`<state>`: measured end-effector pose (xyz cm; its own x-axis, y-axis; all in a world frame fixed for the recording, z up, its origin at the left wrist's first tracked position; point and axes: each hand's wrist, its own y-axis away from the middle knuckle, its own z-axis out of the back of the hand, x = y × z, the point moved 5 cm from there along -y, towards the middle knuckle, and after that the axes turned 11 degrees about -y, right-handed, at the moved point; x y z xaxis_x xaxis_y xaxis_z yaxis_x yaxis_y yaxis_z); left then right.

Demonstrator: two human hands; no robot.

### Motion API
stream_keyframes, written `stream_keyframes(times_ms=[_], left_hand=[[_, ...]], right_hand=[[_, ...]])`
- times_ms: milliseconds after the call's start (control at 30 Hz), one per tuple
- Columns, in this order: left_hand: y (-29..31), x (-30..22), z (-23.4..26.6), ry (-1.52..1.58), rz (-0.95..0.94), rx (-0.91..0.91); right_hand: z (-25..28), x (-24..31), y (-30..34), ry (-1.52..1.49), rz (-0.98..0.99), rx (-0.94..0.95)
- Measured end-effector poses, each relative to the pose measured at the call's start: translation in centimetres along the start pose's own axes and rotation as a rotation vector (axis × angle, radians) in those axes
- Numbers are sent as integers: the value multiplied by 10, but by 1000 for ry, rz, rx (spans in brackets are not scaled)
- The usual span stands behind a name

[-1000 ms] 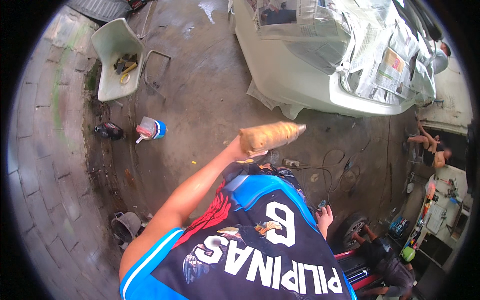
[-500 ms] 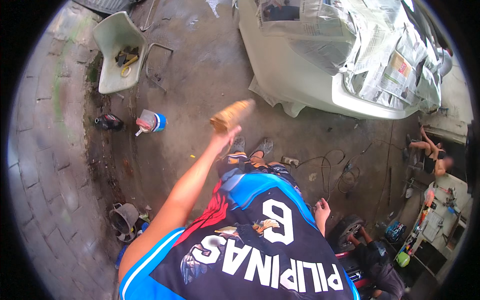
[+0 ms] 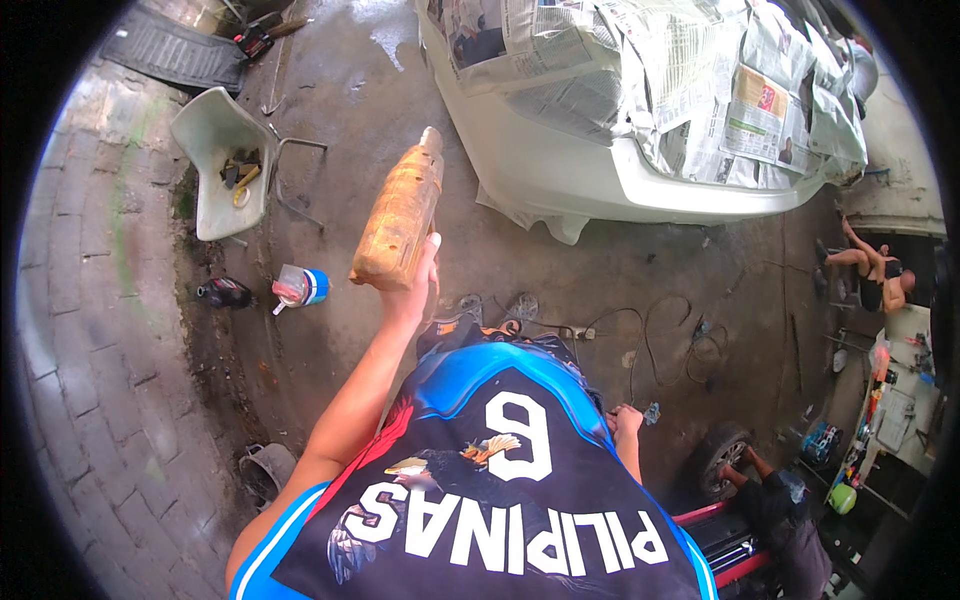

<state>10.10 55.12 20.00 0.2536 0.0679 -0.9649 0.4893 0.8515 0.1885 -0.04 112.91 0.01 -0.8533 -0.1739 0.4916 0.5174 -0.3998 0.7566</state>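
The left hand (image 3: pixel 418 290) is clamped round the base of a grimy brown plastic bottle (image 3: pixel 400 215), raised, neck tilted toward the paper-masked white car (image 3: pixel 560 170). A firm hold would steady it. The right hand (image 3: pixel 625 422) hangs low, loosely curled, empty.

Single head view: wide fisheye, looks steeply down from wearer's head, floor (image 3: pixel 640 280) far below.

The person wears a sleeveless jersey (image 3: pixel 480 500), dark with blue and red panels, white lettering, and a large white numeral.
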Motion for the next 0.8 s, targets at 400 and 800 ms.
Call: stream_keyframes(times_ms=[400, 800], left_hand=[[4, -1, -36, -305, -413, 561], [-183, 61, 98, 108, 185, 597]], right_hand=[[-7, -24, -18, 270, -14, 2], [-61, -49, 118, 88, -44, -182]])
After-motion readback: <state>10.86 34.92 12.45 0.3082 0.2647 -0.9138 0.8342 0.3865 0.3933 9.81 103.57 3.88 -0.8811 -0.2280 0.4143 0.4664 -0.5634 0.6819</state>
